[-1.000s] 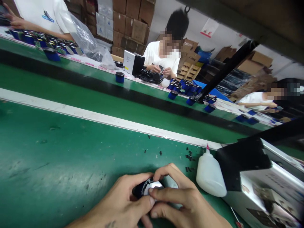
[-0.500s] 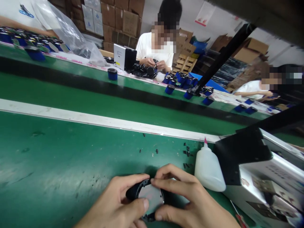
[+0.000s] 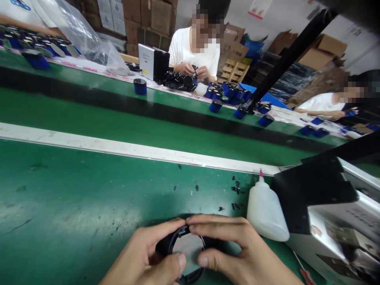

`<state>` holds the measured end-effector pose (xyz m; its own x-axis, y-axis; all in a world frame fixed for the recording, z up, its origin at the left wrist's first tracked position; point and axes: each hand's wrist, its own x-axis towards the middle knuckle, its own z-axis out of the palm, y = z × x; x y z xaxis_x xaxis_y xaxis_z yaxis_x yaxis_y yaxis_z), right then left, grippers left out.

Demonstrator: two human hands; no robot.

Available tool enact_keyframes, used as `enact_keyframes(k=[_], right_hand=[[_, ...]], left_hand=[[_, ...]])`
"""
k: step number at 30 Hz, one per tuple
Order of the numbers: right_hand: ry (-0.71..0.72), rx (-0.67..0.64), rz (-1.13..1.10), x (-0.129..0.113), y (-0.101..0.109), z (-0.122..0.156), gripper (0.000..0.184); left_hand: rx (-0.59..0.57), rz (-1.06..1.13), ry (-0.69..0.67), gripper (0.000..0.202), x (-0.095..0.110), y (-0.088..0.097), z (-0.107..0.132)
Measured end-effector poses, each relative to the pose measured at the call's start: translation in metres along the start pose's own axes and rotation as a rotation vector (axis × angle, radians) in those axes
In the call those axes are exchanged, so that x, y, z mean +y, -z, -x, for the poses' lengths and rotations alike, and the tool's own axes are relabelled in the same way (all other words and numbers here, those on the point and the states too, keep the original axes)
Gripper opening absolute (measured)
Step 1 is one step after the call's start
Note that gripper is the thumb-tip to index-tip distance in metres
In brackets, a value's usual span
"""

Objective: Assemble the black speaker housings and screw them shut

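Note:
A round black housing with a smooth grey disc inside its rim is between my hands, low in the view. My left hand grips its left side, the thumb lying on the disc's edge. Around the top and right side curls my right hand, its fingers on the upper rim and its thumb at the right edge of the disc. The underside of the housing is hidden. Several small black plastic bits lie on the green table beyond my hands.
Right of my hands stands a white squeeze bottle with a red tip, beside a metal machine with a black plate. A screwdriver lies below it. Blue-and-black round parts sit across the green belt, where co-workers sit.
My right fingers have flattened along the top of the rim, and my right thumb has shifted up from the lower rim to the disc's right edge. The camera view has tilted slightly.

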<state>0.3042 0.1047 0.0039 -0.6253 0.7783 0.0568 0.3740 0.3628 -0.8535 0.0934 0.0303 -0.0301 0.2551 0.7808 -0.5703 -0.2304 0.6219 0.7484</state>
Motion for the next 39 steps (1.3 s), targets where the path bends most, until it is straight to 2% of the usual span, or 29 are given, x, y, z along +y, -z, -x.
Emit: enact_keyframes(k=[2, 5, 8, 11, 15, 20, 26, 32, 39], right_hand=[[-0.196, -0.047, -0.157, -0.002, -0.002, -0.005, 0.035], [-0.483, -0.178, -0.444, -0.003, -0.005, -0.013, 0.052], [-0.581, -0.268, -0.649, -0.002, -0.009, -0.016, 0.053], [-0.604, -0.269, -0.714, 0.003, -0.012, -0.014, 0.053], [-0.543, -0.27, -0.809, 0.007, -0.016, -0.01, 0.05], [-0.556, -0.262, -0.885, 0.006, -0.018, -0.008, 0.045], [-0.509, -0.282, -0.976, 0.006, -0.021, -0.007, 0.04], [-0.371, -0.271, -1.017, 0.012, -0.02, -0.004, 0.031], [-0.448, -0.234, -0.959, 0.011, -0.023, -0.004, 0.032]], left_hand=[[0.005, 0.002, -0.004, 0.084, 0.002, -0.001, 0.0], [-0.011, -0.015, -0.023, 0.082, 0.003, -0.003, 0.0], [-0.007, 0.001, -0.005, 0.083, 0.003, -0.002, 0.0], [-0.002, 0.041, 0.013, 0.083, 0.004, -0.001, 0.001], [-0.023, 0.037, 0.019, 0.085, 0.012, -0.004, 0.003], [-0.001, 0.011, 0.037, 0.089, 0.019, -0.009, 0.005], [-0.043, 0.02, -0.009, 0.089, 0.011, -0.006, 0.004], [-0.009, -0.007, 0.021, 0.088, 0.013, -0.006, 0.003], [-0.066, 0.048, -0.038, 0.08, -0.002, 0.0, 0.0]])
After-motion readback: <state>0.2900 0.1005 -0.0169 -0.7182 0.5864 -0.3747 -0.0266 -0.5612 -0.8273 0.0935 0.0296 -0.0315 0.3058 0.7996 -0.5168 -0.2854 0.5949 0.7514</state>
